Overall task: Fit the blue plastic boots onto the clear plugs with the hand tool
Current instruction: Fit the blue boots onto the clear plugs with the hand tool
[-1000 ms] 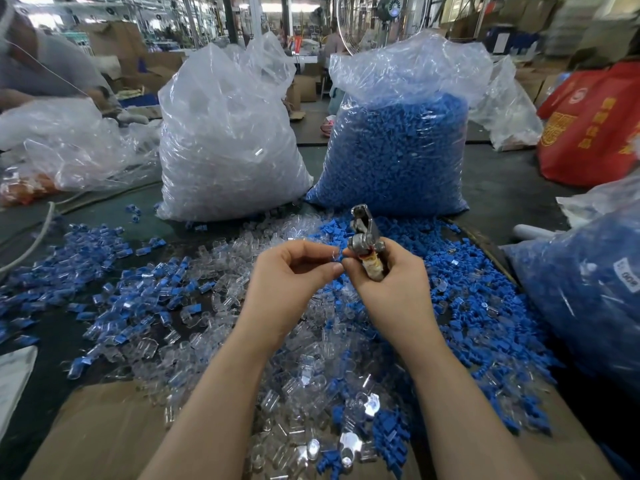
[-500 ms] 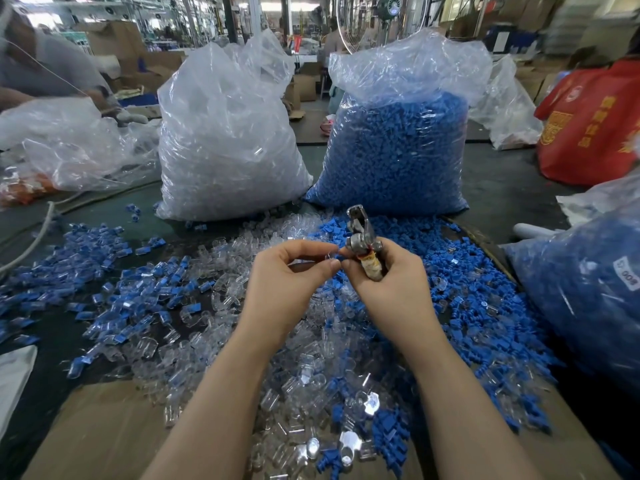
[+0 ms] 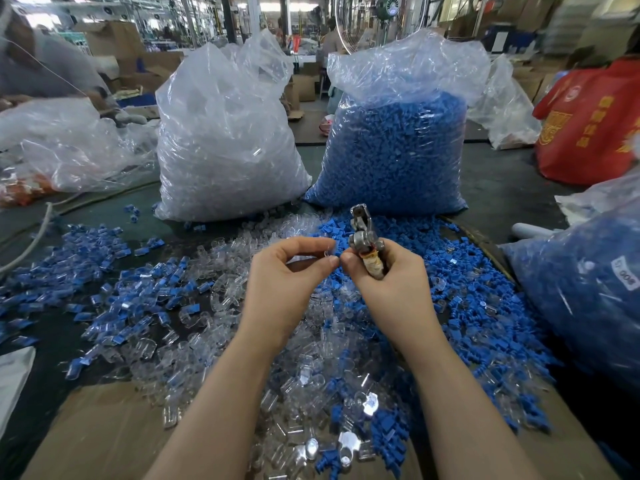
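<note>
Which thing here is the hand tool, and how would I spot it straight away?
Start at the big bag of blue boots standing at the back of the table. Just in front of it, above the loose pile, the right hand grips the tool. It is the only metal thing there: a silvery head sticking up, with a worn tan-wrapped handle in the fist.

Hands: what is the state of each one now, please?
Left hand: pinches a small clear plug.
Right hand: grips the hand tool.
</note>
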{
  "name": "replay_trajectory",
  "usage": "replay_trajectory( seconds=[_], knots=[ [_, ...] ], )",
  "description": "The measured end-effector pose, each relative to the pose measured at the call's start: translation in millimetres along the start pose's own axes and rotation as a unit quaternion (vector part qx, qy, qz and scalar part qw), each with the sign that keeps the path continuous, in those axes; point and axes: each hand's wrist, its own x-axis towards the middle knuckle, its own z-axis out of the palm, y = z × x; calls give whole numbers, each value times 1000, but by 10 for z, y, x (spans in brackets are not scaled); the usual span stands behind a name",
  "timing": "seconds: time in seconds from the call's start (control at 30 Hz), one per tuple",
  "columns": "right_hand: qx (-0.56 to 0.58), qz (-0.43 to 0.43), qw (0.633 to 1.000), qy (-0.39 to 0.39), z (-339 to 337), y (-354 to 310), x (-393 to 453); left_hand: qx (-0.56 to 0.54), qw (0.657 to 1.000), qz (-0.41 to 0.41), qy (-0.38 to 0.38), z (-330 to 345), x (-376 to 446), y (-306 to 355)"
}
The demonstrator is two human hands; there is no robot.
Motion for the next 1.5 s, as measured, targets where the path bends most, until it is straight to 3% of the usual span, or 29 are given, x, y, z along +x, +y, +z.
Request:
replay_trajectory(
  seconds=[0.6,0.73,0.93,1.5],
  knots=[
    [2,23,1000,-7,-30,-21,-2,2,1000,9,8,7,-11,3],
    [-35,23,999,4,-98,24,13,-47,999,-2,18,-9,0,9],
    [-156,3,985,-69,-120,35,13,-53,998,4,14,-8,16,18],
    [-227,-13,967,-117,-123,15,-10,-4,999,27,-26,-81,23,54]
  ],
)
